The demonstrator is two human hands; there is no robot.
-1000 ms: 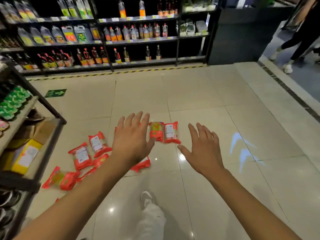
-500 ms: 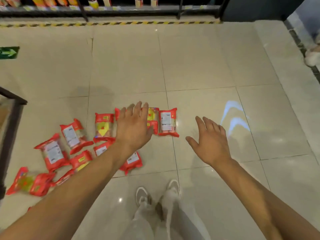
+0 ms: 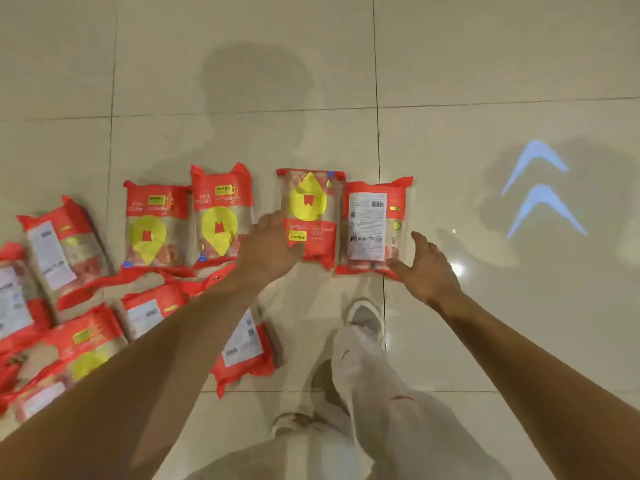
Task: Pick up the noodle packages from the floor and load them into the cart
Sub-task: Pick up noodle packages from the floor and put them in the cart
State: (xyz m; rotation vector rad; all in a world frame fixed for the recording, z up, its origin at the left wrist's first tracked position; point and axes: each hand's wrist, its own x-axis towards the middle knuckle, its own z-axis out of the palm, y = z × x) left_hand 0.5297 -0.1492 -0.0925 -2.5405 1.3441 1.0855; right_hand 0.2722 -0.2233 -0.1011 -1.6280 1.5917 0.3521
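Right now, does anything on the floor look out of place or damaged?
Yes: the red noodle packages lie scattered on the tiled floor, some overlapping at left, some label-side up. None looks torn or spilled. Both hands reach toward them.

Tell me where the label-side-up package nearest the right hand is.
In the head view, that package lies on the floor right of centre, beside the yellow-marked package, with the right hand at its lower right corner.

Your packs (image 3: 221, 216): red wrap, clear window, yellow pin-shaped emblem with red centre; flipped ones (image 3: 367, 223) show white labels. Your floor (image 3: 242, 64): beige gloss tile. Chevrons (image 3: 540, 188): pale blue. Your trousers (image 3: 381, 393), shoe (image 3: 367, 315): off-white
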